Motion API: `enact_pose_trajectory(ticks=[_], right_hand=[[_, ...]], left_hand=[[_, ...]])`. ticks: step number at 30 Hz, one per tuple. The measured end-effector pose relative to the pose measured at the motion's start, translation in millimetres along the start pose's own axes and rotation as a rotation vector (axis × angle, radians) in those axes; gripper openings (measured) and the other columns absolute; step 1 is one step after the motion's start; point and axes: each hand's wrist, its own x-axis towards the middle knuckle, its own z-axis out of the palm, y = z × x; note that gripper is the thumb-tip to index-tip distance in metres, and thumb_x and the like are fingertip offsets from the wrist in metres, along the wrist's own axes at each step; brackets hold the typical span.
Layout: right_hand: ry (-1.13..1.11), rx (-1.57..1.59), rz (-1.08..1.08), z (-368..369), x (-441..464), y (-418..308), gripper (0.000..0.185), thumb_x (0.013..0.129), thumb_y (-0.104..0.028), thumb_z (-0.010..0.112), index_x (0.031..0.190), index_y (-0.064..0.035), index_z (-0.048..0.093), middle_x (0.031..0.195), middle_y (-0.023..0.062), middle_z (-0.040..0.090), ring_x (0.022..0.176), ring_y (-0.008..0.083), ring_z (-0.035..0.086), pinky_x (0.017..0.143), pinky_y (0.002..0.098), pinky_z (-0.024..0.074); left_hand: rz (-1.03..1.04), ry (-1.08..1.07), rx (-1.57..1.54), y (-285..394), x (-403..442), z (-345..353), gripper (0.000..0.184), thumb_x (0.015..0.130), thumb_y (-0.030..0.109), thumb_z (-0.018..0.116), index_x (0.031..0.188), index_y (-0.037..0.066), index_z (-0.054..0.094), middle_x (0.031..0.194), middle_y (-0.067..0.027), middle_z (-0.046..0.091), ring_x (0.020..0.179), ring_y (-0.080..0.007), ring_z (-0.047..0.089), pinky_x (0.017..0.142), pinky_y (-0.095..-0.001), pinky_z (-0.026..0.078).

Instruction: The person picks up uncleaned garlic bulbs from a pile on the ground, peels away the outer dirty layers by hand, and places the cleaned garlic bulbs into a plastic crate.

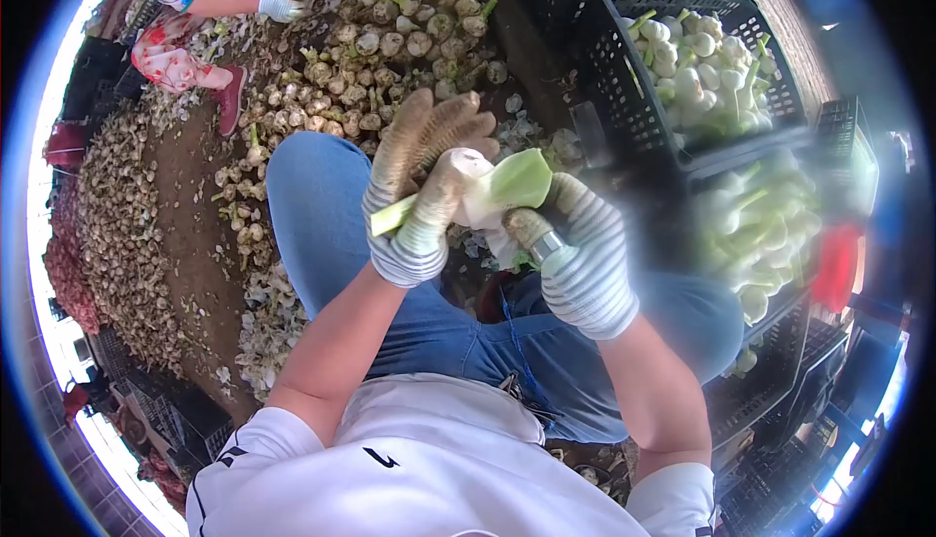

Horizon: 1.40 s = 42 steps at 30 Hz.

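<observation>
A garlic bulb (472, 196) with pale skin and a cut green stem (393, 215) is held above my lap in my left hand (421, 181). The thumb presses on the bulb while the other fingers stretch out behind it. My right hand (583, 259) pinches a strip of green-white garlic skin (522, 182) at the bulb's side. A metal band (548, 245) sits at the right thumb; I cannot tell whether it is a ring or a small blade. Both hands wear striped white gloves with soiled brown fingers.
Unpeeled garlic heaps (390, 45) cover the ground ahead, with another pile (122, 235) at far left. To the right stand black crates (624, 79) of peeled white garlic (707, 69). A co-worker's gloved hand (282, 6) reaches over the heap. Loose skins (278, 327) lie beside my knee.
</observation>
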Motion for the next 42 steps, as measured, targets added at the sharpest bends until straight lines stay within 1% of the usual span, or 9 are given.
enact_pose_trajectory(ticks=[5,9,13,16,20,23,25,35,42], right_hand=[[0.331,0.266,-0.152,-55,3,-16,0.011,0.091,-0.008,0.058,0.099,-0.0014,0.059,0.080,0.0063,0.064,0.070,0.0132,0.063,0.062,0.0257,0.0531],[0.330,-0.003,-0.179,-45,5,-28,0.017,0.091,-0.005,0.057,0.107,0.0022,0.058,0.087,0.0090,0.066,0.073,0.0133,0.065,0.062,0.0237,0.0528],[0.016,-0.305,-0.154,-21,10,5,0.067,0.087,-0.005,0.065,0.144,0.0043,0.032,0.122,0.0207,0.059,0.109,0.0247,0.061,0.093,0.0355,0.0497],[-0.233,0.195,0.024,-15,10,6,0.084,0.086,-0.012,0.071,0.150,0.0020,0.019,0.132,0.0200,0.054,0.117,0.0225,0.056,0.097,0.0358,0.0470],[0.032,0.167,0.005,3,11,-10,0.047,0.087,-0.001,0.066,0.130,0.0054,0.051,0.117,0.0139,0.064,0.105,0.0165,0.062,0.089,0.0292,0.0511],[0.086,0.160,-0.179,2,15,1,0.044,0.084,0.000,0.066,0.125,0.0027,0.052,0.109,0.0122,0.065,0.098,0.0157,0.062,0.086,0.0304,0.0523],[0.173,0.169,-0.261,2,15,4,0.044,0.081,0.000,0.066,0.123,0.0016,0.053,0.105,0.0132,0.065,0.097,0.0175,0.063,0.085,0.0315,0.0524],[0.189,0.345,-0.187,-5,1,-14,0.035,0.083,-0.001,0.065,0.115,0.0034,0.054,0.097,0.0098,0.064,0.091,0.0138,0.060,0.081,0.0286,0.0512],[0.467,0.676,-0.240,-51,-5,-33,0.029,0.090,-0.008,0.064,0.117,-0.0032,0.056,0.094,0.0054,0.061,0.079,0.0142,0.062,0.067,0.0290,0.0540]], left_hand=[[-0.068,0.307,-0.741,18,29,-29,0.046,0.097,0.029,0.054,0.140,0.017,0.046,0.138,-0.0175,0.050,0.123,-0.0381,0.052,0.100,-0.0534,0.048],[-0.122,0.141,-0.415,20,25,-29,0.053,0.095,0.037,0.057,0.142,0.016,0.043,0.140,-0.0162,0.047,0.121,-0.0395,0.053,0.098,-0.0538,0.050],[-0.055,0.226,-0.113,17,10,1,0.068,0.091,0.045,0.061,0.145,0.011,0.038,0.144,-0.0152,0.042,0.117,-0.0380,0.056,0.093,-0.0490,0.053],[0.291,0.086,0.450,-16,9,-9,0.079,0.090,0.062,0.051,0.144,0.005,0.038,0.145,-0.0185,0.038,0.120,-0.0308,0.053,0.093,-0.0425,0.052],[0.432,0.009,0.937,-11,-3,7,0.078,0.094,0.065,0.038,0.137,0.001,0.045,0.140,-0.0209,0.042,0.127,-0.0349,0.043,0.102,-0.0470,0.039],[0.406,-0.026,1.131,-5,-4,7,0.074,0.096,0.062,0.034,0.134,0.000,0.045,0.140,-0.0220,0.041,0.131,-0.0393,0.039,0.108,-0.0510,0.031],[0.539,0.045,1.046,-15,-1,17,0.065,0.099,0.052,0.038,0.136,-0.001,0.042,0.139,-0.0221,0.041,0.131,-0.0401,0.038,0.108,-0.0510,0.032],[0.002,0.107,0.020,-2,0,32,0.062,0.095,0.030,0.057,0.148,0.013,0.029,0.151,-0.0148,0.032,0.122,-0.0358,0.050,0.101,-0.0506,0.046],[-0.084,0.236,-0.705,25,29,15,0.061,0.093,0.024,0.052,0.149,0.011,0.032,0.157,-0.0134,0.025,0.143,-0.0354,0.026,0.117,-0.0565,0.018]])
